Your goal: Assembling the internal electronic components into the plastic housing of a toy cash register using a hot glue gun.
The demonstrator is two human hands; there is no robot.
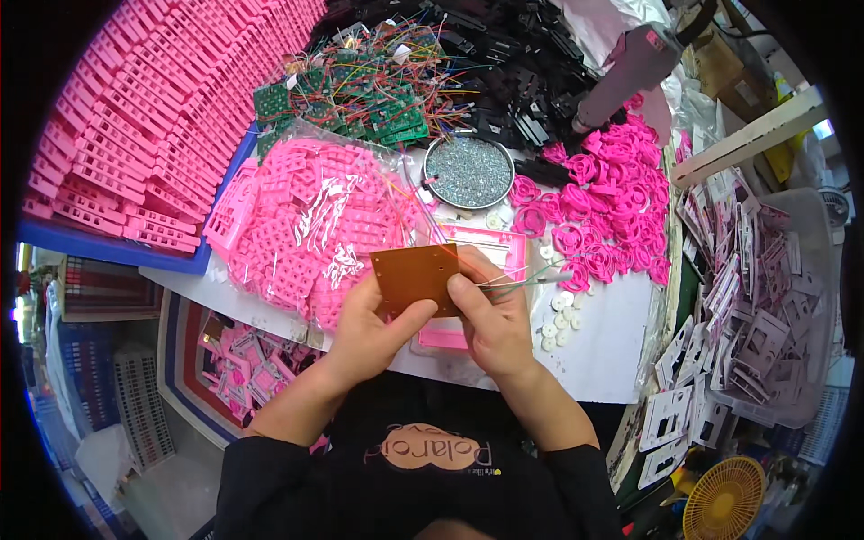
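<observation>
A flat brown circuit board [417, 280] with small holes is held up between my two hands, above the near part of the table. My left hand [376, 315] grips its left and lower edge, thumb on its face. My right hand [490, 310] pinches the right edge, also with the thumb in front. A slim grey metal tool [531, 281], possibly tweezers, sticks out to the right from behind my right fingers; how it is held is hidden. Thin coloured wires rise behind the board. Beneath lies a pink plastic frame [444, 337], partly covered by my hands.
Pink plastic parts fill a clear bag [315, 225] and a blue crate [180, 261]. Behind are green circuit boards [387, 112] with wires, a round tin of screws [469, 171] and black parts [504, 63]. Pink rings [612, 189], white discs [560, 322] and an upright grey tool [621, 76] stand right.
</observation>
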